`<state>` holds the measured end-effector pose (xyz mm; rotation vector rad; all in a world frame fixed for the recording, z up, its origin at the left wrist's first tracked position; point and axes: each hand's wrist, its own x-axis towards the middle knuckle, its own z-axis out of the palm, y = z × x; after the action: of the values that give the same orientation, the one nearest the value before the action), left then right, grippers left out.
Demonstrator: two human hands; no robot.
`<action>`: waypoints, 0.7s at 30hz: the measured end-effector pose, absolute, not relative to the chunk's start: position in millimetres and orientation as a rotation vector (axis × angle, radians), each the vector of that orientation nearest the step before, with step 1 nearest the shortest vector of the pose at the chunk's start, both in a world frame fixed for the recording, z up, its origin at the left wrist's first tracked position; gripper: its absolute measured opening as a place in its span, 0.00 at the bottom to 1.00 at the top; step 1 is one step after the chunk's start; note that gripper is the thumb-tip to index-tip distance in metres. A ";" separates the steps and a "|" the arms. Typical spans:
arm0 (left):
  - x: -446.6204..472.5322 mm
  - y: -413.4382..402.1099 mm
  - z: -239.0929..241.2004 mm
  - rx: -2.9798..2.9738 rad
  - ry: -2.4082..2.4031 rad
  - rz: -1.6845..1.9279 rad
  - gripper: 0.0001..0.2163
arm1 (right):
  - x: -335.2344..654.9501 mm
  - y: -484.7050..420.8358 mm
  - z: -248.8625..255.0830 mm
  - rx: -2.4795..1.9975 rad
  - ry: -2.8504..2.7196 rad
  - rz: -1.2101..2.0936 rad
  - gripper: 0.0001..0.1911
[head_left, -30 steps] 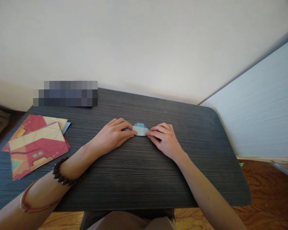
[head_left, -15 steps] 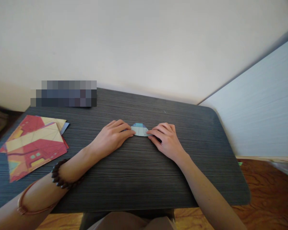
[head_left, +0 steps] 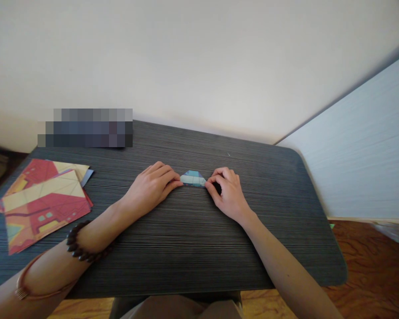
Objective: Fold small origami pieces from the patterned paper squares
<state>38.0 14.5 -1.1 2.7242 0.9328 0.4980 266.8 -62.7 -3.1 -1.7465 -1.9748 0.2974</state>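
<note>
A small folded piece of paper [head_left: 193, 178], blue with a pale band across it, lies on the dark table [head_left: 186, 248] between my two hands. Its near edge is turned up in a narrow strip. My left hand [head_left: 154, 184] pinches the paper's left corner between thumb and forefinger. At the right corner, the thumb and forefinger of my right hand [head_left: 228, 190] close on it, with the other fingers curled above. The fingertips cover both ends of the paper.
Several patterned red and cream paper sheets [head_left: 46, 208] lie in a loose stack on the table's left side. A blurred-out dark object [head_left: 89, 130] sits at the back left. Behind the table rises a pale wall [head_left: 199, 66], with a light panel [head_left: 362, 146] on the right.
The paper's near edge has been folded up, so its pale band looks narrower and a blue strip shows along the front. Both hands have shifted slightly, the right now pinching more tightly.
</note>
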 end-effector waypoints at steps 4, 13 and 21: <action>40.3 13.9 -0.3 2.695 0.989 0.471 0.11 | 260.9 -62.4 -4.2 -1.810 -1.942 0.255 0.07; 44.8 10.9 1.5 2.649 1.113 0.431 0.11 | 252.7 -61.1 -7.3 -1.909 -1.884 0.177 0.08; 44.3 10.4 -3.0 2.588 1.239 0.508 0.11 | 252.6 -61.5 -8.4 -1.933 -1.894 0.128 0.06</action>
<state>44.3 10.4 -3.0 2.5878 1.2389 0.5085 252.6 -61.5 -8.4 -1.9332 -1.8938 0.1280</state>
